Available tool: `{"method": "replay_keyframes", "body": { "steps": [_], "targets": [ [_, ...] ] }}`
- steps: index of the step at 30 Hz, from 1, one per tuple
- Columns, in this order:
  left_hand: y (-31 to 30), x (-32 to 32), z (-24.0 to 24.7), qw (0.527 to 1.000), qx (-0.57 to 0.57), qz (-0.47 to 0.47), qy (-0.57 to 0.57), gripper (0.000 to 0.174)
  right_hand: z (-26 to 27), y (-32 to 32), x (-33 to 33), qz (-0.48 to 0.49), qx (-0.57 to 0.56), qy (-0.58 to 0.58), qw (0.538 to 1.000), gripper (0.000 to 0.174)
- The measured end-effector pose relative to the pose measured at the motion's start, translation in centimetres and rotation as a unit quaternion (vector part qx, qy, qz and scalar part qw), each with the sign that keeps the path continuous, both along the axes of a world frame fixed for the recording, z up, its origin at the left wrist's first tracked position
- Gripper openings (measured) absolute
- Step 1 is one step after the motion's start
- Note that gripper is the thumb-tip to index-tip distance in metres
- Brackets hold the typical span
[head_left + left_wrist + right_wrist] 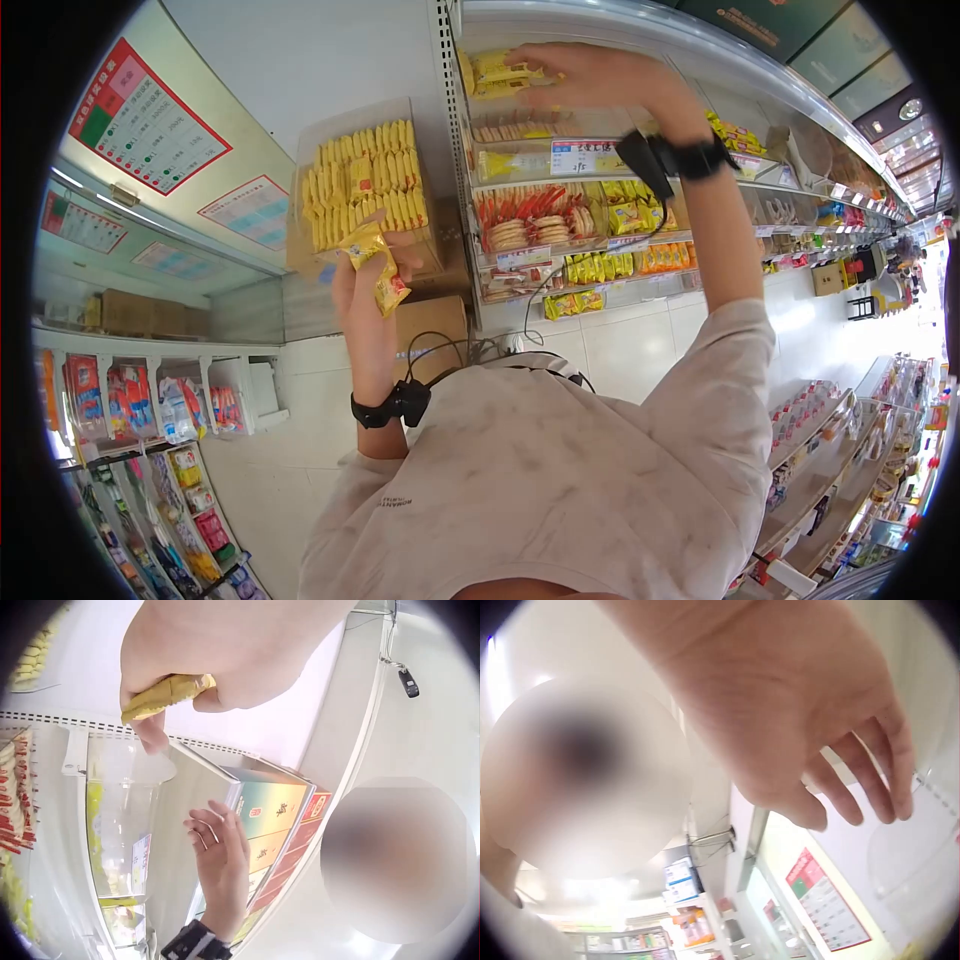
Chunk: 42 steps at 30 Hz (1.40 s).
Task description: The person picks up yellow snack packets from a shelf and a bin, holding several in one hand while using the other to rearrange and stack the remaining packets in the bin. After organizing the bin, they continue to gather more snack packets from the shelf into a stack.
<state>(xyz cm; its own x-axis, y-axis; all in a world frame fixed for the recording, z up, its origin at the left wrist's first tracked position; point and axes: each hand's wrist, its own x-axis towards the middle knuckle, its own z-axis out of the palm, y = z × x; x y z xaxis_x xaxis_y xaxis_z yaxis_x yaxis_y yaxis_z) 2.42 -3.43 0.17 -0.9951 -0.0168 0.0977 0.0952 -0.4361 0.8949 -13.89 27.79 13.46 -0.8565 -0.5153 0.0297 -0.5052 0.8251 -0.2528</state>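
My left hand (360,290) grips a yellow snack packet (366,243) in front of the clear box of yellow packets (362,180). In the left wrist view, the held packet (169,697) sticks out between thumb and fingers. Raised to the top shelf, my right hand (605,78) has its fingers spread loosely beside a small pile of yellow packets (490,75). The right wrist view has that hand (802,712) palm side showing, fingers slightly bent with nothing between them.
Shelves below the right hand carry red-and-white wrapped snacks (530,220) and green-yellow packets (598,266), with a price tag (585,157) on the edge. A cardboard box (432,325) stands under the clear box. Gift boxes (270,806) sit above the shelves.
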Motion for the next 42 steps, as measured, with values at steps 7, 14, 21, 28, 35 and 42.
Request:
{"method": "replay_keyframes", "body": {
  "steps": [7, 14, 21, 28, 35, 42],
  "targets": [
    [-0.5, 1.7, -0.3, 0.999, -0.043, 0.009, 0.002, 0.037, -2.5, -0.1, -8.9, -0.036, 0.088, -0.131, 0.987, 0.123],
    [-2.6, 3.0, -0.2, 0.993, -0.111, 0.05, -0.005, 0.033, -3.9, -0.5, -11.7, -0.07, 0.132, -0.123, 0.981, 0.129],
    [-3.2, 2.4, -1.2, 0.987, -0.151, 0.056, 0.026, 0.033, -3.2, -2.4, -12.3, -0.078, 0.294, -0.18, 0.935, 0.095],
    [-2.3, 1.2, -0.7, 0.999, 0.027, 0.004, -0.017, 0.04, -1.0, -0.7, -7.2, -0.027, 0.062, -0.036, 0.997, 0.069],
    [-3.8, -0.9, -2.9, 0.975, 0.211, -0.063, -0.011, 0.055, 1.2, -0.6, 3.9, -0.029, -0.081, 0.044, 0.995, 0.049],
    [-0.5, 0.1, -1.9, 0.993, 0.063, 0.014, 0.095, 0.055, -4.4, -8.6, 18.3, 0.029, -0.355, -0.072, 0.932, 0.042]
  ]
}}
